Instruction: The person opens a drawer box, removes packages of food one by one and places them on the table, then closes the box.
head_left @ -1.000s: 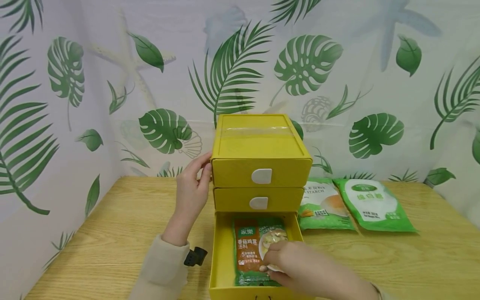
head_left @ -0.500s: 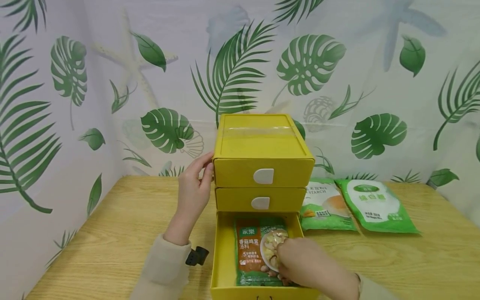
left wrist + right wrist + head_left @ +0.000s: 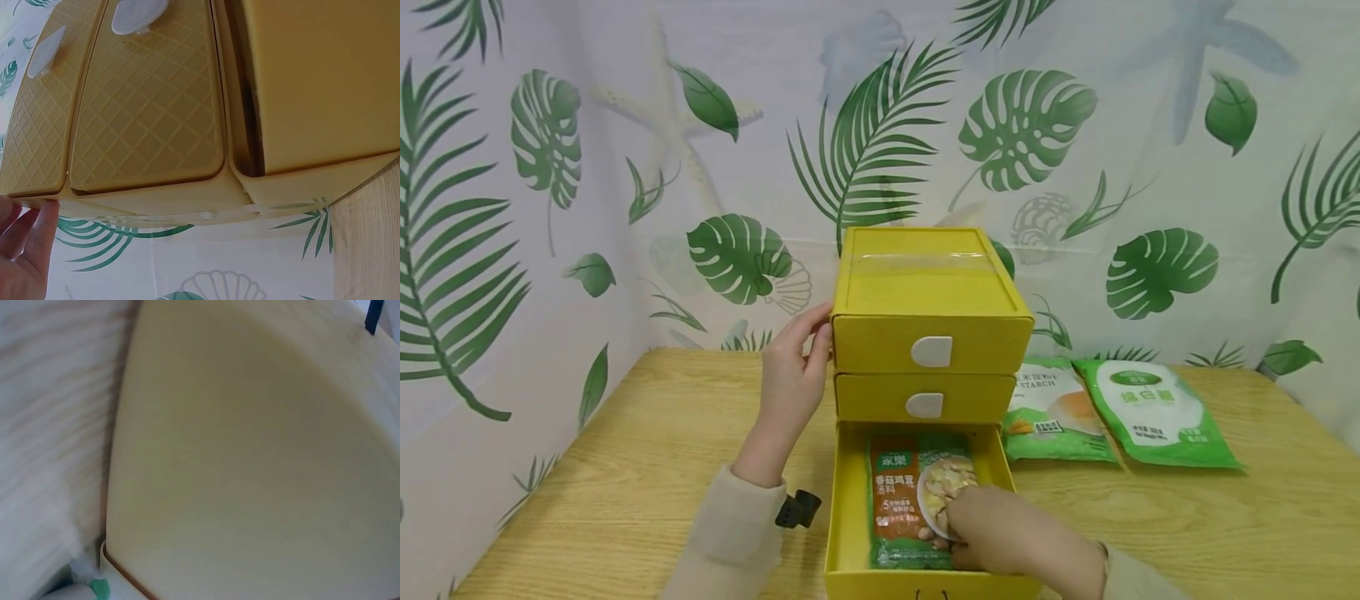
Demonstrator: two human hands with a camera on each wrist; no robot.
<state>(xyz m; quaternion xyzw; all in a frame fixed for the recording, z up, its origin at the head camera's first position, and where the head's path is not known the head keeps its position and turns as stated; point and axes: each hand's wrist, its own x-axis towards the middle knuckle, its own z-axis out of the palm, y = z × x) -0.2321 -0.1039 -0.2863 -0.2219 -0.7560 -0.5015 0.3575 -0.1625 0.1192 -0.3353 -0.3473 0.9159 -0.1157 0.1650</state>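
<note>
A yellow drawer cabinet (image 3: 932,283) stands on the table, its bottom drawer (image 3: 852,525) pulled out. Inside that drawer lies a green and brown soup mix packet (image 3: 897,508) with a picture of a bowl. My right hand (image 3: 1000,529) reaches in over the drawer's right side, its curled fingers gripping the packet's right edge; the fingertips are hidden. My left hand (image 3: 796,367) rests its fingers against the cabinet's upper left side, also visible in the left wrist view beside the cabinet (image 3: 147,100). The right wrist view shows mostly the drawer's outer wall (image 3: 250,462).
Two green and white bags lie right of the cabinet: a starch bag (image 3: 1054,408) and another bag (image 3: 1157,412). Both upper drawers, with white tabs (image 3: 931,351), are closed. A leaf-printed backdrop (image 3: 880,125) stands behind the wooden table (image 3: 625,467).
My right hand has shifted from the packet's lower middle to its right edge. The packet has slid slightly left in the drawer. My left hand stays against the cabinet.
</note>
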